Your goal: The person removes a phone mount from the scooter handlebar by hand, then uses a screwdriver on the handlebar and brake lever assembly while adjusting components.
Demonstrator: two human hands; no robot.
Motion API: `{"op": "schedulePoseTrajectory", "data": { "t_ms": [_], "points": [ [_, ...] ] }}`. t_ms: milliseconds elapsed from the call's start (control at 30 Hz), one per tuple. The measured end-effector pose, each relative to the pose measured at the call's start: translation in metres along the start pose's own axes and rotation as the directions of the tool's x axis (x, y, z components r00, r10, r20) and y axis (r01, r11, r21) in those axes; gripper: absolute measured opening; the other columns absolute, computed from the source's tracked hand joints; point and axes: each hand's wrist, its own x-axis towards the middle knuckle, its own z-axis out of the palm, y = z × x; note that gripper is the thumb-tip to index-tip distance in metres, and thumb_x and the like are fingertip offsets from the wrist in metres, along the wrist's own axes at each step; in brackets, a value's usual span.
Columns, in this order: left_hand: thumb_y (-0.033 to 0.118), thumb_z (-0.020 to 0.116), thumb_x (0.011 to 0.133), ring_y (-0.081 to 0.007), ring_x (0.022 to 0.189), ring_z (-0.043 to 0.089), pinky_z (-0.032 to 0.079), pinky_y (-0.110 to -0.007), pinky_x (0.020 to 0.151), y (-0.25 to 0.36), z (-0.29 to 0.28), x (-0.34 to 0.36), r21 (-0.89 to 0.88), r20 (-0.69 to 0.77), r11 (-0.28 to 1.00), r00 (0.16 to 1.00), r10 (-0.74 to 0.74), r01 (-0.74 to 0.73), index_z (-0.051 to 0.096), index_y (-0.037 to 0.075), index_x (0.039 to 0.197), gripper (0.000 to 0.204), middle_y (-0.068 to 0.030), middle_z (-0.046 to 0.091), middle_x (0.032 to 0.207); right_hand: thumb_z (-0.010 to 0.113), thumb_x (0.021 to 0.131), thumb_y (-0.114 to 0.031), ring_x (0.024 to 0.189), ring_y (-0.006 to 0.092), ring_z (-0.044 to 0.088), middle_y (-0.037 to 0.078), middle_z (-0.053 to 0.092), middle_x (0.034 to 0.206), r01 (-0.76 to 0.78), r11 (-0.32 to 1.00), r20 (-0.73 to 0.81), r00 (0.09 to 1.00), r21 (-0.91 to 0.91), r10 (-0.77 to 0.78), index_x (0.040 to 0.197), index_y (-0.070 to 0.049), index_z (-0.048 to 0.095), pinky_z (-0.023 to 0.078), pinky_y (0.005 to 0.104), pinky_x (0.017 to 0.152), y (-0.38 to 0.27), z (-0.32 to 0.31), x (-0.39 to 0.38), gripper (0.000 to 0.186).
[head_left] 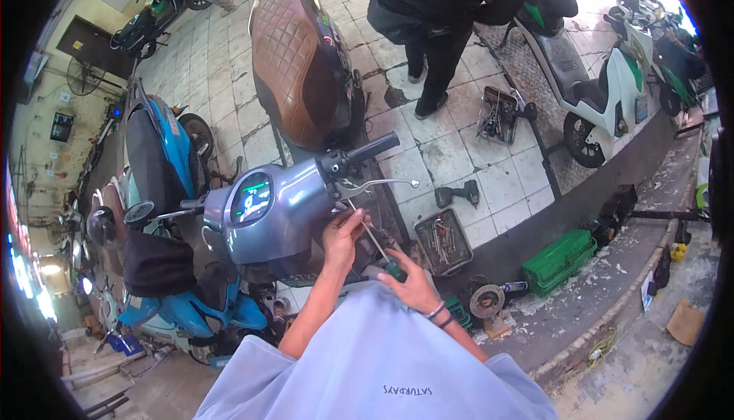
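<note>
A grey-blue scooter front cover (294, 198) with a lit display (252, 197) stands in front of me. Its brake lever (378, 184) and black grip (373, 147) point to the right. My right hand (411, 286) is closed on the green handle of a long screwdriver (375, 241). The thin shaft slants up and left to the underside of the handlebar, below the lever. My left hand (340, 240) pinches around the shaft near its far end, close against the cover. The screwdriver's tip cannot be made out clearly.
A brown quilted seat (289, 61) lies beyond the handlebar. At right are a metal tray of tools (463, 243), a cordless drill (457, 194), a green toolbox (560, 262) and a brake disc (487, 301). A blue scooter (170, 141) stands left; a person in black (440, 45) stands ahead.
</note>
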Motion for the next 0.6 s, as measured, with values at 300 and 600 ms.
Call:
{"op": "schedulePoseTrajectory", "data": {
  "t_ms": [300,600],
  "points": [
    [0.013,0.073,0.097,-0.0225,0.092,0.075,0.061,-0.033,0.085,-0.001,0.001,0.001,-0.011,-0.005,1.0,1.0,0.018,-0.018,0.072,-0.002,0.11,0.02,-0.0125,0.075,0.103,0.078,0.092,-0.035,0.084,0.0138,0.066,0.011,0.073,0.094,-0.108,0.975,0.158,0.977,-0.193,0.14,0.114,0.0,0.066,0.053,0.0308,0.077,0.045,-0.038,-0.019,0.042],
    [0.018,0.072,0.099,-0.0257,0.094,0.075,0.062,-0.036,0.087,0.003,0.008,0.0,0.023,-0.026,0.999,0.999,0.038,-0.037,0.069,-0.008,0.118,0.032,-0.0174,0.074,0.107,0.081,0.089,-0.032,0.094,0.0222,0.069,0.016,0.072,0.103,-0.075,0.983,0.159,0.982,-0.17,0.103,0.12,0.002,0.061,0.054,0.0397,0.08,0.023,-0.046,-0.015,0.051]
  ]
}}
